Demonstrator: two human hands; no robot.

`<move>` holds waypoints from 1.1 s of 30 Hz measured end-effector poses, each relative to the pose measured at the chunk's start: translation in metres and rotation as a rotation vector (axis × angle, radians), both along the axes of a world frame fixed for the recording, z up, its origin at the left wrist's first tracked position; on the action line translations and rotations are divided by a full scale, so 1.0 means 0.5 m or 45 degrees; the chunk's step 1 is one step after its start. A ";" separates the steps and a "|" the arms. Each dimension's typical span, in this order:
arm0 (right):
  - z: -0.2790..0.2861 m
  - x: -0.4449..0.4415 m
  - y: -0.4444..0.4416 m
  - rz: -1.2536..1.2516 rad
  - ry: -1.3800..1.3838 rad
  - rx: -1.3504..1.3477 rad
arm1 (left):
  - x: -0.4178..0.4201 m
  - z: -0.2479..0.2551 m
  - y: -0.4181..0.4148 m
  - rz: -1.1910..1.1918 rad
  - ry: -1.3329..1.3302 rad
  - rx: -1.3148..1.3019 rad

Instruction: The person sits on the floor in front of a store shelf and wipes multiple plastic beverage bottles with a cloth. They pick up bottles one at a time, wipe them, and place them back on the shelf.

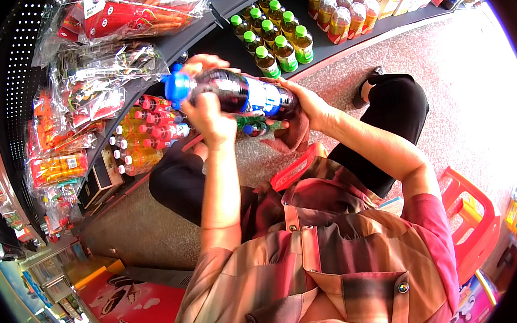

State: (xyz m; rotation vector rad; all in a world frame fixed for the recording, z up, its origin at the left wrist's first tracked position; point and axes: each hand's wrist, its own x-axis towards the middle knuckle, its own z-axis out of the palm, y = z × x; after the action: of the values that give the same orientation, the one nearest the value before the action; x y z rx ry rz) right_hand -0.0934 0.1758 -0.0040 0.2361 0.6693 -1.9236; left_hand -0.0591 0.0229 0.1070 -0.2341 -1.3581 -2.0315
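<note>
A plastic bottle of dark drink with a blue cap and blue-and-white label is held tilted sideways in front of me. My left hand wraps around its neck end, thumb on the near side and fingers over the far side. Around the base end is my right hand, which also has a reddish-brown cloth hanging beneath it. Below the bottle, partly hidden by my hands, is another blue-capped bottle.
Green-capped bottles and clear-topped bottles stand in rows on the low dark shelf. Pink and yellow drinks are at left, below bagged snacks. A red plastic chair stands at right; a red printed box is at lower left.
</note>
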 end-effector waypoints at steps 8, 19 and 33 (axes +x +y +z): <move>-0.005 0.031 0.012 -0.497 0.363 0.271 | -0.031 -0.144 0.065 -0.039 -0.464 -0.030; 0.026 0.075 0.036 -0.603 1.944 0.596 | -0.013 -0.113 0.010 -0.288 -1.007 0.313; 0.101 -0.082 0.041 -0.510 2.722 0.807 | 0.093 -0.209 0.032 -0.932 -1.219 0.195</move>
State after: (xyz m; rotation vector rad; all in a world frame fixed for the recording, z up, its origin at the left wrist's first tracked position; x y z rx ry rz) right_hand -0.1347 0.1965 0.0465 -1.6546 2.6514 -1.5458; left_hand -0.0128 0.0391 0.0028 0.4477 -1.8075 -3.0620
